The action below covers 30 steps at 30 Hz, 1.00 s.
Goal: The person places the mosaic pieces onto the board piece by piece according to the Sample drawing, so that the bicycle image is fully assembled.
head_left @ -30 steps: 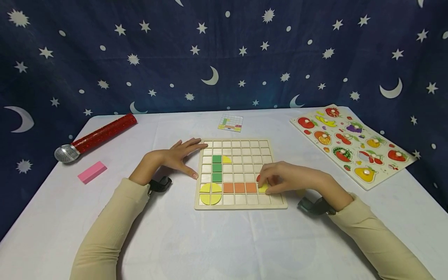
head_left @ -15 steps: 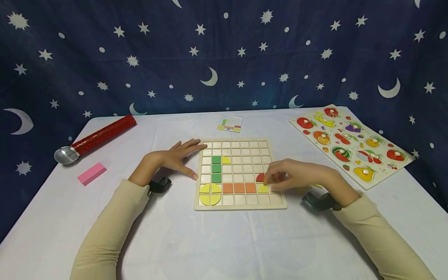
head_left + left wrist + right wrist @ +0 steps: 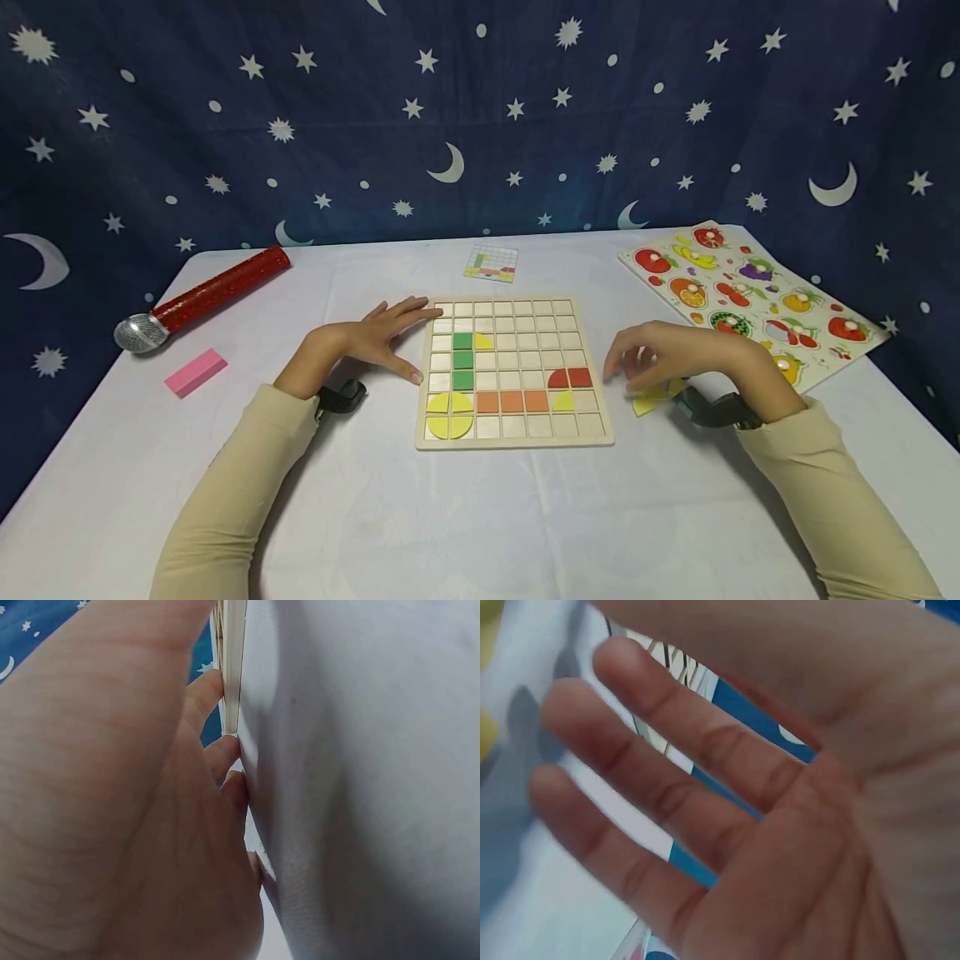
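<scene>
A wooden grid board (image 3: 515,443) lies flat in the middle of the table, partly filled with tiles. Green squares (image 3: 462,360) form a column, orange squares (image 3: 512,402) a row, and yellow quarter-circles (image 3: 450,415) make a circle at its near left. A red quarter-circle (image 3: 558,380) and a red square (image 3: 580,377) sit side by side at the right. My left hand (image 3: 378,335) rests at the board's left edge with fingers spread. My right hand (image 3: 667,354) hovers right of the board with nothing in its fingers, close over loose yellow pieces (image 3: 649,402).
A small pattern card (image 3: 491,263) lies behind the board. At the right is a fruit knob puzzle (image 3: 757,292), partly overlapped by the right wrist. A red toy microphone (image 3: 210,293) and a pink block (image 3: 197,372) lie at the left. A starry curtain (image 3: 337,150) hangs behind.
My right hand has left the red tiles and moved right, off the board to the loose yellow pieces. The red square now shows uncovered in its cell. My left hand has stayed put.
</scene>
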{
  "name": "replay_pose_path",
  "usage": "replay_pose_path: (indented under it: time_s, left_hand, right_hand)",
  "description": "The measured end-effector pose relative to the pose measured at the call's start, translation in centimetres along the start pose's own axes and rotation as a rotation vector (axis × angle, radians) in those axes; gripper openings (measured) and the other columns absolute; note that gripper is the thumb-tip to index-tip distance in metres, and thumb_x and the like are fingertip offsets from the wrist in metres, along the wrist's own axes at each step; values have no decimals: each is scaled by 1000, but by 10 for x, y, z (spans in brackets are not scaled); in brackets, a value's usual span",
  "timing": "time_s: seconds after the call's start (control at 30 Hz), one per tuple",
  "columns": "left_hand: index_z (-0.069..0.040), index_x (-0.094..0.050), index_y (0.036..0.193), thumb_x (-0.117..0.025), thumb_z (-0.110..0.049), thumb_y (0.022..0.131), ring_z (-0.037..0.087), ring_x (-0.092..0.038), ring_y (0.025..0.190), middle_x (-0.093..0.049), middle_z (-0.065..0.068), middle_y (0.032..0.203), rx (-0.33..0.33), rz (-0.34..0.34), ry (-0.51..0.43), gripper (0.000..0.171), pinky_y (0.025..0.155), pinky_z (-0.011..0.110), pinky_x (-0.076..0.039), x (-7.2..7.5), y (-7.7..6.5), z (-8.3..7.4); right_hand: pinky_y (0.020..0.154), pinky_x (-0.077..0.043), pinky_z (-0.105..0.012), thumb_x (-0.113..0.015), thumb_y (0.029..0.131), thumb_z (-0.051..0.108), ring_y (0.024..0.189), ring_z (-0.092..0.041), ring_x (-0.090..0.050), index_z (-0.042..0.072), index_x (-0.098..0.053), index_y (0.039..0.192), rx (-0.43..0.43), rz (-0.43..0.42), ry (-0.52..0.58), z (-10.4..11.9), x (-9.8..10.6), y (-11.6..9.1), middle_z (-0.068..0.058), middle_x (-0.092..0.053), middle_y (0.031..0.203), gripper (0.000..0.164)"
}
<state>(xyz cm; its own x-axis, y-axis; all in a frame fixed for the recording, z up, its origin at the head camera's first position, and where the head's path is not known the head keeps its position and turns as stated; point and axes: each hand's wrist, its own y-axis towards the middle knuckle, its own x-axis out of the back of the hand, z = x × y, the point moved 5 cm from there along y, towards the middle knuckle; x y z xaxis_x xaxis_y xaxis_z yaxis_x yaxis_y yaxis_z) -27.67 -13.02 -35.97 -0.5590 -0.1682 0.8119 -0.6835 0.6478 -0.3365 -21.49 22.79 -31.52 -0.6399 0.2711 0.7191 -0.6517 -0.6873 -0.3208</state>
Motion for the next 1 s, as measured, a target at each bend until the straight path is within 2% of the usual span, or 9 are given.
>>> replay_pose_path:
  time_s: [0.17,0.3,0.53,0.73,0.9,1.0]
  left_hand:
    - [-22,-16,157,-78,-53,75,35,5,149,0,13,164,-2,-1,4,107,117,59,7,-1,2,1]
    - [-22,-16,157,-78,-54,75,35,4,149,0,13,164,-6,-3,7,107,117,58,7,-1,3,2]
    - [-22,-16,157,-78,-54,75,34,5,150,0,12,164,-8,-7,7,107,117,58,7,-2,2,3]
    - [-22,-16,157,-78,-54,75,36,6,149,0,12,164,-5,-6,4,107,117,58,7,-3,2,4]
    - [-23,-16,157,-78,-53,75,38,6,149,0,13,164,-4,-6,-6,107,116,60,8,-2,3,3]
    - [-24,-16,157,-78,-54,75,37,6,149,1,11,164,-1,-4,-3,107,117,59,8,-2,2,4]
  right_hand:
    - [78,-51,-28,-78,77,3,85,-20,-54,11,-70,100,-79,58,28,-8,-2,-2,0,-60,89,26]
    - [77,-49,-29,-77,75,1,85,-18,-53,12,-69,99,-123,68,30,-11,-4,-1,0,-59,87,28]
    - [73,-50,-25,-74,83,5,82,-17,-54,8,-69,101,-58,35,35,-12,-3,3,1,-59,85,19]
    - [71,-49,-25,-79,78,7,80,-18,-54,10,-70,103,-42,35,41,-15,-4,4,-1,-60,86,27]
    - [70,-49,-25,-77,80,4,78,-15,-54,13,-72,100,10,31,31,-16,-5,6,0,-60,87,22]
    - [70,-48,-24,-77,81,7,78,-15,-53,14,-71,99,0,9,6,-17,-5,8,1,-59,85,20]
